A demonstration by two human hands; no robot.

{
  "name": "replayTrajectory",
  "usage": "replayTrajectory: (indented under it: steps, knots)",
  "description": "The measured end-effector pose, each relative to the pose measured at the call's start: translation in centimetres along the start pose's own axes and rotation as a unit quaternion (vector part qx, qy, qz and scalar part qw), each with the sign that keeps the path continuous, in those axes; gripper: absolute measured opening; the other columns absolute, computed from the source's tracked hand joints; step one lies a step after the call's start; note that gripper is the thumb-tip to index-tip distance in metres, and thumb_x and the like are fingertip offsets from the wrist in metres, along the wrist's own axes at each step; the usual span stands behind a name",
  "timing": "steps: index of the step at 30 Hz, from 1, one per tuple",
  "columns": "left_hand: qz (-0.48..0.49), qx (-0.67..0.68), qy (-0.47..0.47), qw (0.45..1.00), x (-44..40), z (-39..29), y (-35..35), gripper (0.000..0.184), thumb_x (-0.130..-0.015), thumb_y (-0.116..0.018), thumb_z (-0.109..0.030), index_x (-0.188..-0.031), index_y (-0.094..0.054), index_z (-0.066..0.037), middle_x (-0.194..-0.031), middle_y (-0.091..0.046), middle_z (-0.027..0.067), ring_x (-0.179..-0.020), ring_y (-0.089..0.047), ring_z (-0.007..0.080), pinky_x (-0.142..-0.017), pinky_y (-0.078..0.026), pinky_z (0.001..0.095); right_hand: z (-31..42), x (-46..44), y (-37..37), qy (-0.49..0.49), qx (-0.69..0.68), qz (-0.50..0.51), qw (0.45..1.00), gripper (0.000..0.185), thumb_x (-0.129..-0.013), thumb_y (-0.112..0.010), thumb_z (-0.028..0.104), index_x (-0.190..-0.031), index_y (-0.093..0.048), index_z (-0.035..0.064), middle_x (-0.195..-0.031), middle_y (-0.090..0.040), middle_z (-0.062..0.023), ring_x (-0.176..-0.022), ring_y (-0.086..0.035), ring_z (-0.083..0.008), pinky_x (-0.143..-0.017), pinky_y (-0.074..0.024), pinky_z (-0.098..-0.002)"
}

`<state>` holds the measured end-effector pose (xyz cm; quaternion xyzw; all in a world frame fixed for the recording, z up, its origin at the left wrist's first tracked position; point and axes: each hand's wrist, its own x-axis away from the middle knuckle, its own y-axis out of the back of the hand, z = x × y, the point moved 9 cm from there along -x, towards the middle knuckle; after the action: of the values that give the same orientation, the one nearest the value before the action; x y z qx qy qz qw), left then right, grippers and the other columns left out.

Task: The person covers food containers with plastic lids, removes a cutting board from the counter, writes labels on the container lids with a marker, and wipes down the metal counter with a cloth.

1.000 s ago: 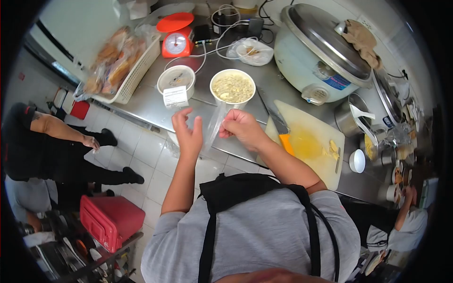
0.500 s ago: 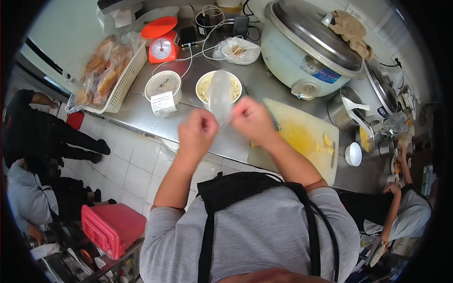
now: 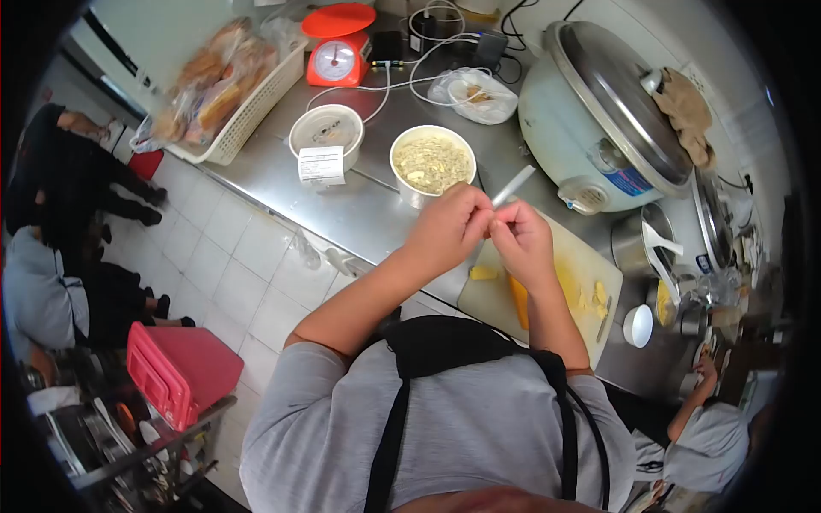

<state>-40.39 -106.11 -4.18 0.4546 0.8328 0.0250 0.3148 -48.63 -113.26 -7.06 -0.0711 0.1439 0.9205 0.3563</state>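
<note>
A translucent plastic lid (image 3: 514, 185) is seen nearly edge-on, tilted. My left hand (image 3: 451, 226) and my right hand (image 3: 523, 244) are both closed, pinching it with the fingertips close together. Just beyond my left hand stands an open white tub (image 3: 434, 164) filled with pale, crumbly food and a few yellow bits. Below my right hand lies a cutting board (image 3: 560, 239) with a yellow stain, yellow pieces (image 3: 599, 299) and an orange-yellow object (image 3: 519, 301) partly hidden by my forearm. A lidded tub (image 3: 327, 130) with a printed label (image 3: 321, 165) stands to the left.
A large rice cooker (image 3: 590, 128) fills the back right. A red scale (image 3: 338, 60) and a basket of bagged bread (image 3: 224, 141) stand at the back left. Cables cross the steel counter (image 3: 282, 205). A small white bowl (image 3: 638, 326) sits right of the board. Other people are on both sides.
Both hands have moved right and come together, off the open tub to beside it. The lid has turned from face-on to edge-on. The camera view has shifted.
</note>
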Motion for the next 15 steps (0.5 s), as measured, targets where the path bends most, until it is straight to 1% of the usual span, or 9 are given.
replayTrajectory:
  steps: [4,5,7,8,9,10,11,14,15]
  knots:
    - [0.012,-0.105,-0.028,0.994,0.6,-0.3,-0.6,0.008,-0.074,-0.051,-0.008,-0.074,-0.045,-0.003,-0.069,-0.048,0.0083,-0.057,-0.049,0.0201,-0.050,-0.040,0.0289,-0.4,0.3,0.1,0.037,0.048,0.004,0.998,0.004,-0.074,-0.050,0.003,-0.071,-0.048,0.0009,-0.066,-0.054,-0.0039,-0.060,-0.051,-0.0085,-0.056,-0.0416,-0.0207]
    - [0.017,-0.134,-0.033,0.990,0.7,-0.4,-0.8,0.008,-0.075,-0.050,-0.008,-0.074,-0.045,-0.003,-0.069,-0.048,0.0083,-0.057,-0.049,0.0207,-0.050,-0.040,0.0296,-0.1,0.3,0.6,0.036,0.022,-0.010,0.999,0.005,-0.074,-0.050,0.003,-0.070,-0.047,0.0014,-0.066,-0.054,-0.0039,-0.060,-0.050,-0.0086,-0.056,-0.0415,-0.0207]
    - [-0.068,-0.118,-0.031,0.990,0.4,0.4,1.3,0.006,-0.076,-0.048,-0.007,-0.073,-0.044,-0.003,-0.068,-0.048,0.0088,-0.058,-0.047,0.0218,-0.051,-0.039,0.0306,0.5,0.4,2.0,0.032,-0.030,-0.037,0.998,0.006,-0.074,-0.050,0.002,-0.069,-0.047,0.0024,-0.066,-0.053,-0.0040,-0.060,-0.050,-0.0088,-0.056,-0.0414,-0.0207]
    - [-0.110,-0.111,-0.030,0.987,0.1,0.9,2.7,0.005,-0.076,-0.047,-0.006,-0.073,-0.044,-0.003,-0.067,-0.047,0.0090,-0.058,-0.047,0.0223,-0.051,-0.039,0.0310,0.4,0.2,4.4,0.053,-0.019,-0.090,0.994,0.006,-0.074,-0.049,0.003,-0.069,-0.046,0.0030,-0.065,-0.052,-0.0042,-0.060,-0.049,-0.0088,-0.056,-0.0411,-0.0208]
    - [-0.159,-0.095,-0.002,0.983,-0.1,1.7,5.4,0.006,-0.074,-0.049,-0.007,-0.074,-0.044,-0.003,-0.068,-0.047,0.0101,-0.060,-0.047,0.0262,-0.052,-0.039,0.0336,0.1,-0.3,7.2,0.074,-0.009,-0.143,0.987,0.007,-0.075,-0.049,0.004,-0.068,-0.046,0.0036,-0.065,-0.051,-0.0044,-0.060,-0.048,-0.0087,-0.055,-0.0408,-0.0210]
    - [-0.206,-0.079,0.027,0.975,-0.3,2.3,8.0,0.008,-0.073,-0.051,-0.007,-0.075,-0.044,-0.004,-0.070,-0.047,0.0113,-0.061,-0.048,0.0300,-0.054,-0.039,0.0362,-1.5,-1.0,9.6,0.039,-0.013,-0.195,0.980,0.007,-0.075,-0.048,0.004,-0.069,-0.045,0.0037,-0.065,-0.051,-0.0043,-0.058,-0.048,-0.0089,-0.054,-0.0407,-0.0210]
    - [-0.234,-0.110,-0.029,0.965,-0.5,0.8,9.0,0.008,-0.072,-0.051,-0.006,-0.075,-0.044,-0.004,-0.069,-0.047,0.0110,-0.061,-0.047,0.0297,-0.053,-0.039,0.0362,-3.5,-1.5,11.6,0.001,-0.017,-0.245,0.969,0.006,-0.075,-0.047,0.004,-0.069,-0.045,0.0037,-0.065,-0.051,-0.0042,-0.057,-0.048,-0.0091,-0.052,-0.0406,-0.0211]
    - [-0.292,-0.187,-0.189,0.919,-0.3,-2.7,9.9,0.013,-0.068,-0.055,-0.006,-0.074,-0.043,-0.005,-0.068,-0.046,0.0089,-0.062,-0.046,0.0272,-0.054,-0.036,0.0362,-12.4,-3.5,12.6,-0.135,-0.126,-0.261,0.947,0.005,-0.075,-0.046,0.007,-0.071,-0.045,0.0037,-0.063,-0.050,-0.0037,-0.053,-0.048,-0.0094,-0.048,-0.0401,-0.0211]
    - [-0.278,-0.227,-0.208,0.910,-0.8,-2.5,9.2,0.014,-0.067,-0.056,-0.007,-0.074,-0.043,-0.006,-0.068,-0.046,0.0086,-0.063,-0.046,0.0267,-0.056,-0.035,0.0360,-14.8,-4.0,12.5,-0.170,-0.103,-0.237,0.951,0.005,-0.075,-0.046,0.007,-0.071,-0.045,0.0039,-0.061,-0.050,-0.0033,-0.051,-0.047,-0.0094,-0.047,-0.0398,-0.0210]
